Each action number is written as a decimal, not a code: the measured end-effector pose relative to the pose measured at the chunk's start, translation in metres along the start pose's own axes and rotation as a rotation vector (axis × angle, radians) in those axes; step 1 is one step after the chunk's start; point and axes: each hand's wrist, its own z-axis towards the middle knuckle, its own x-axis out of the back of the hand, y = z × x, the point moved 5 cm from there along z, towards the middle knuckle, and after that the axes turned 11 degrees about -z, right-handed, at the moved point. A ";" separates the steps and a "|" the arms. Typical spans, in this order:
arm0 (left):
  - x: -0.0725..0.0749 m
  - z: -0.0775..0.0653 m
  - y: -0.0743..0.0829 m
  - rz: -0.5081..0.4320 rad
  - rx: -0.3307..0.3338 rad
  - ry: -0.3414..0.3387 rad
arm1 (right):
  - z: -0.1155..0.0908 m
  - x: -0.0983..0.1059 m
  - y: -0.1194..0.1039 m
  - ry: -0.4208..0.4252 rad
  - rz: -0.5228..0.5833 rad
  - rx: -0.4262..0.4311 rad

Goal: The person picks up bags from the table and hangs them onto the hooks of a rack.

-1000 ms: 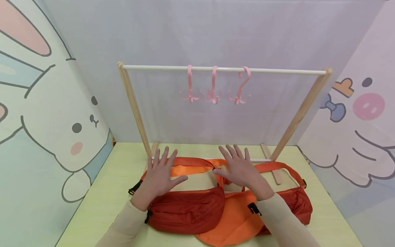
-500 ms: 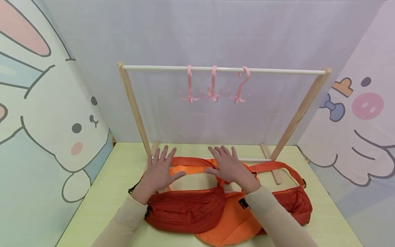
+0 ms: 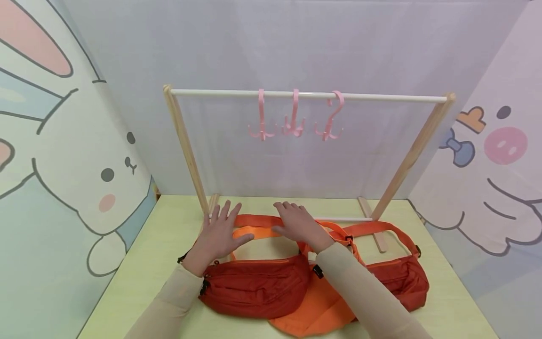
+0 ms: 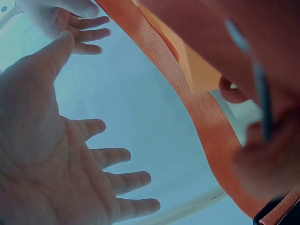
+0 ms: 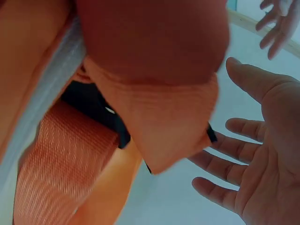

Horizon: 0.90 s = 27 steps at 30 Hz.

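Observation:
In the head view my left hand (image 3: 217,240) hovers palm down, fingers spread, over the strap side of a dark red waist bag (image 3: 258,289). My right hand (image 3: 298,227) is held above the orange-red strap (image 3: 258,221) of that bag, fingers extended and slightly bent. Neither hand grips anything. A second dark red waist bag (image 3: 404,282) lies to the right, partly behind my right sleeve. Between the two is a bright orange fabric piece (image 3: 315,310), partly covered. Both wrist views show bare palms, with a strap (image 4: 206,122) passing close to the left one.
A wooden rack with a white rail (image 3: 211,93) stands at the back. Several-pronged pink hooks (image 3: 262,117) hang from it. A lower white bar (image 3: 347,220) runs behind the straps. Cartoon-printed walls (image 3: 106,212) enclose the pale yellow table (image 3: 131,263).
My right hand has moved left, towards the left hand, over the straps. The left hand has hardly moved. The middle pink hook has turned slightly on the rail.

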 end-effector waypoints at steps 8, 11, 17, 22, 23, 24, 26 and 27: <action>0.007 0.002 0.007 0.006 -0.014 -0.008 | 0.021 -0.024 -0.004 -0.038 -0.048 -0.013; 0.012 0.006 0.010 0.020 -0.027 0.001 | 0.025 -0.029 -0.005 -0.047 -0.068 -0.014; 0.019 0.019 0.017 0.032 -0.046 -0.003 | 0.027 -0.033 -0.006 -0.059 -0.074 -0.015; 0.014 0.028 0.019 -0.023 -0.043 -0.056 | 0.026 -0.033 -0.008 -0.050 -0.049 -0.014; 0.013 0.030 0.019 -0.028 -0.042 -0.065 | 0.026 -0.033 -0.008 -0.043 -0.049 -0.012; 0.011 0.032 0.019 -0.030 -0.042 -0.073 | 0.027 -0.032 -0.008 -0.035 -0.052 -0.010; 0.006 0.035 0.018 -0.019 -0.043 -0.084 | 0.027 -0.032 -0.009 -0.020 -0.061 -0.006; 0.004 0.037 0.018 -0.013 -0.041 -0.089 | 0.026 -0.031 -0.009 -0.012 -0.065 -0.005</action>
